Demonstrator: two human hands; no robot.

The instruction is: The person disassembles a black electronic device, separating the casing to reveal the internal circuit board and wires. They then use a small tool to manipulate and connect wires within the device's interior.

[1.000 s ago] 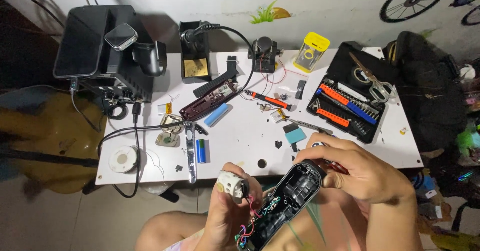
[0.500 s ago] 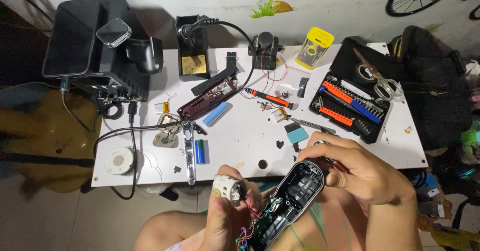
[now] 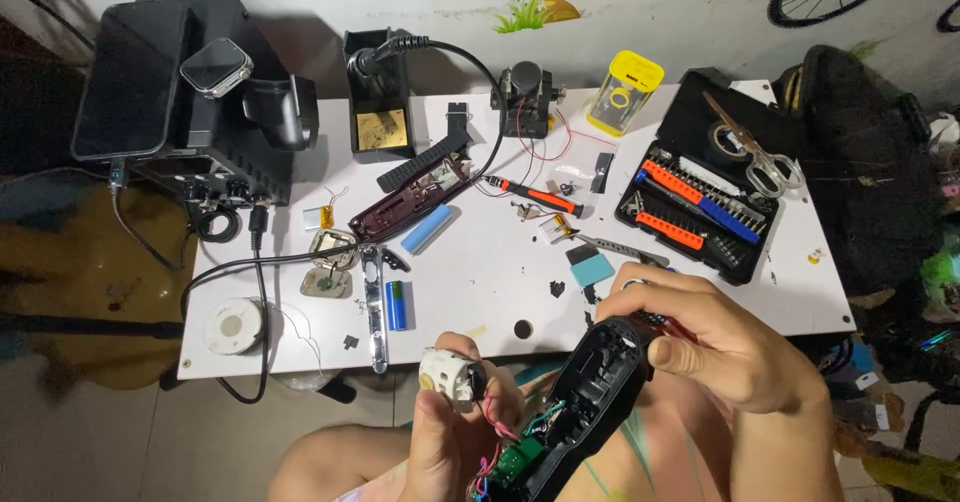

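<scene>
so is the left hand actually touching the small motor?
Touching. Head view shows the left hand with fingers wrapped around the small motor, no gap.

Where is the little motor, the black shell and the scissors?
small motor (image 3: 447, 374), head view, on its pale round end.
black shell (image 3: 592, 382), head view, on its open inside.
scissors (image 3: 762, 165), head view, on the handle rings.

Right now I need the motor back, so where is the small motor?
In the head view, lower centre: the left hand holds the small motor, just left of the open black casing.
</scene>
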